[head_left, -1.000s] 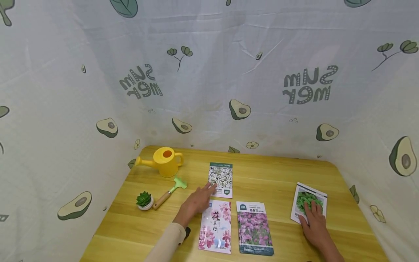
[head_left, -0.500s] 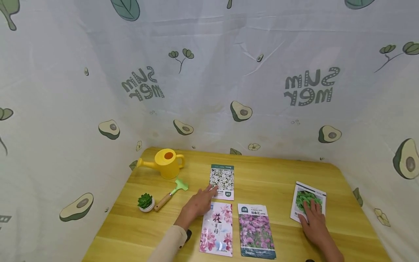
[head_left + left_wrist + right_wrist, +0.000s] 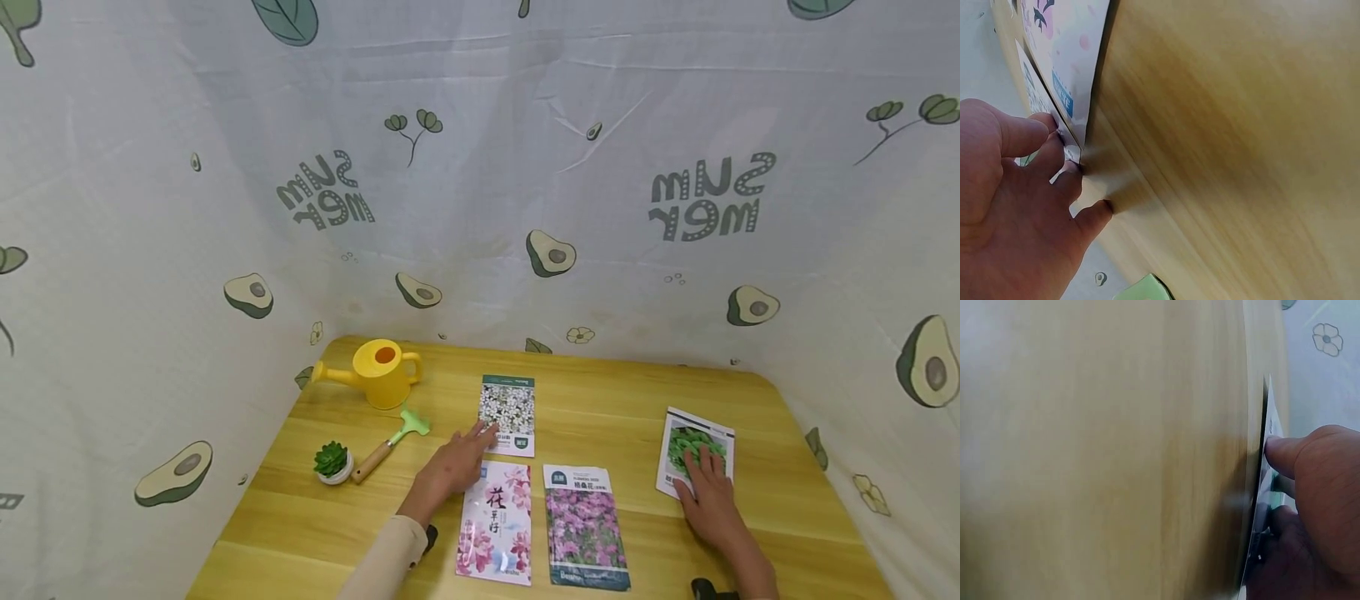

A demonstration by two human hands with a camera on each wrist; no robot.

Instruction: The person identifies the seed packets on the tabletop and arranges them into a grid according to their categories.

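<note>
My left hand (image 3: pixel 455 462) rests its fingertips on the lower left of a seed packet with white flowers (image 3: pixel 507 406). In the left wrist view some fingertips (image 3: pixel 1102 209) touch the tabletop beside it. My right hand (image 3: pixel 711 504) lies with extended fingers on a seed packet with a green leafy picture (image 3: pixel 669 467), covering its lower right part. The right wrist view shows the thumb (image 3: pixel 1282 453) on this packet too. Closer to me lie a pink blossom seed packet (image 3: pixel 493 523), just below my left hand, and a purple-pink flower seed packet (image 3: pixel 587 527) to its right.
A yellow watering can (image 3: pixel 384 379) stands at the back left of the wooden table (image 3: pixel 615 400). Before it lie a small green hand rake (image 3: pixel 375 458) with a wooden handle and a potted succulent (image 3: pixel 332 462). A printed cloth (image 3: pixel 480 208) surrounds the table's back and sides.
My right hand has slid the green leafy seed packet left and slightly away from me. My left hand and the other packets keep their places; the head view shifted slightly.
</note>
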